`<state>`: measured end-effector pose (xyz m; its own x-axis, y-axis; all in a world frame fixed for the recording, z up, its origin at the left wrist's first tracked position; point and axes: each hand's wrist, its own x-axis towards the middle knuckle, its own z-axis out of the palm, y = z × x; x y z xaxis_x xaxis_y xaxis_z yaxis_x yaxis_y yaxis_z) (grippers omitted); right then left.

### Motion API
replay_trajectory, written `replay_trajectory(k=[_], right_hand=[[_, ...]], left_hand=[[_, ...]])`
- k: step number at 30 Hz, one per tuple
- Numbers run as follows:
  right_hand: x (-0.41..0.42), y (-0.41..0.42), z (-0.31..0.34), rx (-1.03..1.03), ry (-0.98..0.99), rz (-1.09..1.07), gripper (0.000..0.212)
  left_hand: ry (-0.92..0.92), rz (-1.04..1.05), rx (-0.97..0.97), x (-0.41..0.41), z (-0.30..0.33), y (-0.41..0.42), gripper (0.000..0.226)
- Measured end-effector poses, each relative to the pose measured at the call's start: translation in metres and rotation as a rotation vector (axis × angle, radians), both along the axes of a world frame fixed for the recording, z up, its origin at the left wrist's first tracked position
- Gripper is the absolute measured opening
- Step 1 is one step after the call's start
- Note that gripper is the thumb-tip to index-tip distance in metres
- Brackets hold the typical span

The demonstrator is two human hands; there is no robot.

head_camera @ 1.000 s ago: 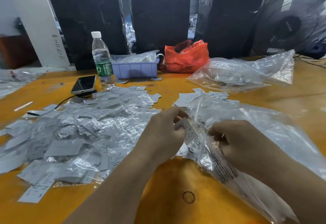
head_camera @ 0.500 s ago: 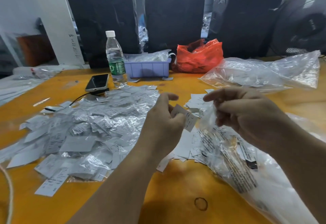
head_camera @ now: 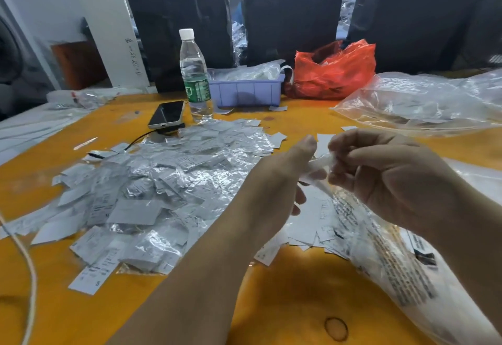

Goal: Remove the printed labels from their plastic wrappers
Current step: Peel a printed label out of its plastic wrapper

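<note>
My left hand [head_camera: 282,179]: raised over the table, back toward me, thumb and fingers pinching one end of a small wrapped label [head_camera: 320,166].
My right hand [head_camera: 385,173]: just beside the left, fingers curled, fingertips [head_camera: 336,143] pinching the other end of the same piece.
Wrapped label: a small whitish strip stretched between my two hands, held above the table; it is blurred, so I cannot tell whether the paper is partly out of its film.
Pile of wrapped labels [head_camera: 152,195]: a wide heap of white printed slips and crinkled clear wrappers on the table to my left, reaching from near the phone down to the near edge.
Loose labels [head_camera: 312,225]: flat white slips lying under and just beyond my hands.
Large clear bag [head_camera: 394,260]: lying under my right forearm, black print on it.
Second clear bag [head_camera: 423,100]: far right on the table, crumpled.
Table [head_camera: 285,304]: orange top, a dark ring mark near the front edge.
Water bottle [head_camera: 194,75]: upright, white cap, green label, just beside the phone [head_camera: 167,113].
Lilac tray [head_camera: 244,89]: behind the pile, holding clear plastic.
Red plastic bag [head_camera: 334,73]: right of the tray, touching it or nearly so.
White cable [head_camera: 30,276]: along the left edge.
</note>
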<state>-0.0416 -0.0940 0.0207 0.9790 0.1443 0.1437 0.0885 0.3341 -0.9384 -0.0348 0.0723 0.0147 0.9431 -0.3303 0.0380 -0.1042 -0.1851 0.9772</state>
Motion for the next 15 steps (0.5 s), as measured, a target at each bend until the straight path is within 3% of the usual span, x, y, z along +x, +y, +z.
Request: replay_trajectory(k=[5, 11, 15], right_hand=[[0.0015, 0.0008, -0.0035, 0.023, 0.019, -0.066, 0.051], [-0.0017, 0.0047, -0.0083, -0.011, 0.02, -0.041, 0.041], [-0.0039, 0.0071, -0.0068, -0.012, 0.062, 0.008, 0.009]], left_hand=[[0.01, 0.012, -0.04, 0.004, -0.0065, 0.0016, 0.01], [-0.045, 0.116, -0.104, 0.0067, -0.0087, 0.0028, 0.011], [-0.046, 0.113, -0.091, 0.0058, -0.008, 0.0025, 0.009]])
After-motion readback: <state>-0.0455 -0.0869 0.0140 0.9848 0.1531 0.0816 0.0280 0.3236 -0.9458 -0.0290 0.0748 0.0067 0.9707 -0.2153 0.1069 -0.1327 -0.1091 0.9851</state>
